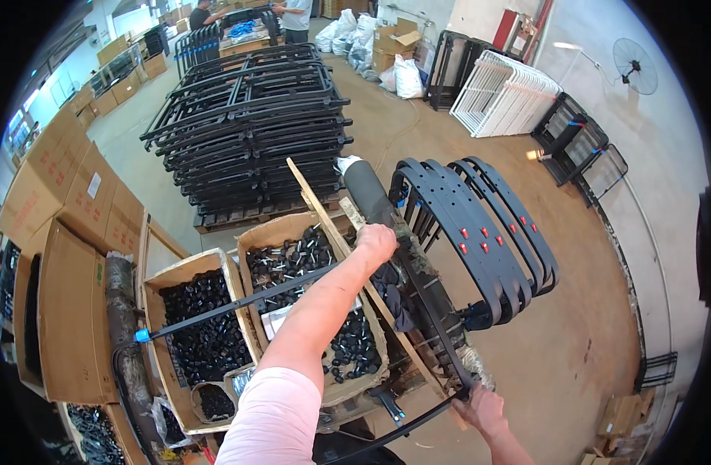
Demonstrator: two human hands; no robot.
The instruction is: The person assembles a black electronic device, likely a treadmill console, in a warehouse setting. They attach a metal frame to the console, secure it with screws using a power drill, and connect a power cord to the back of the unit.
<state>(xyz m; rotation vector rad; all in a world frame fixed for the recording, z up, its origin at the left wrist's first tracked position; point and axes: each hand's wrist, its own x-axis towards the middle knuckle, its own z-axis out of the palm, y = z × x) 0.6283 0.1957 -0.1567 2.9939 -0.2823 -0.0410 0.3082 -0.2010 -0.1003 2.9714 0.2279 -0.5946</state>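
Note:
A U-shaped black metal tube frame [231,306] lies across the view, with a blue cap on the end of its left leg. My left hand [376,242] is closed round its far bend, beside a dark padded beam [364,190]. At the near bend, my right hand [481,409] grips the tube near the beam's front end. The stretch between my hands runs along the beam. Under my left forearm stand an open carton [245,242] of black knobs with bolts and another carton [150,294] of small black plastic parts.
Curved black metal frames [479,225] with red pieces hang at the beam's right. Beyond it, more black frames [247,116] are stacked on a pallet [231,221]. Large cartons [68,310] stand at left, white frames [502,97] by the wall. Two people work far back.

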